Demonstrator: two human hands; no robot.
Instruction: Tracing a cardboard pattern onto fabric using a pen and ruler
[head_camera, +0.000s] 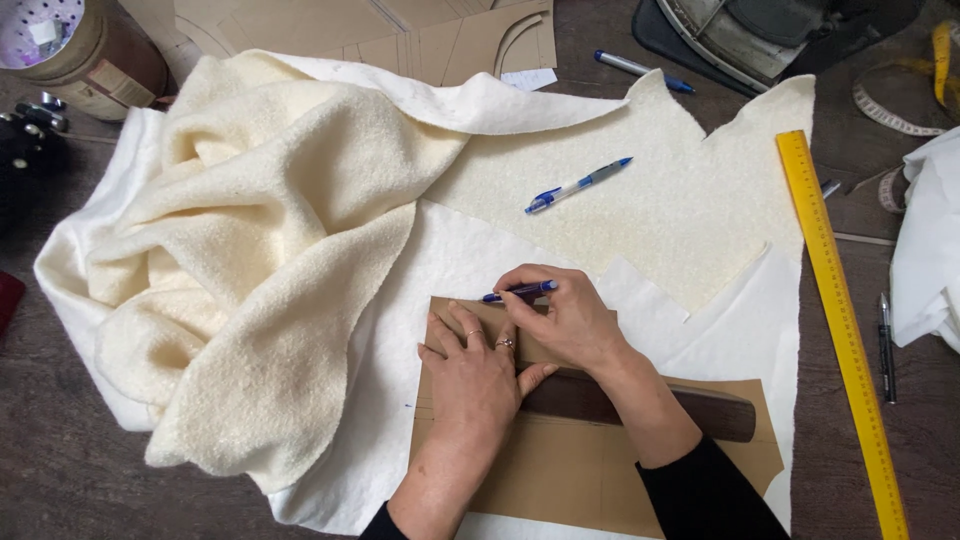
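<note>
Head view: the left hand lies flat, fingers spread and gripping nothing, pressing a brown paper pattern onto white cloth near the 6 o'clock edge of the table. The right hand crosses just above it, fingers pinched shut around a blue pen, its tip at the pattern's top edge, toward 12 o'clock from the left hand. A dark flat bar rests across the pattern at 4 o'clock from the hands. No drawn line shows on the cloth, so the tracing looks barely begun; most of the outline seems left. A bunched cream fleece sits at 9 o'clock, a second pen at 1 o'clock, a yellow ruler at 3 o'clock.
</note>
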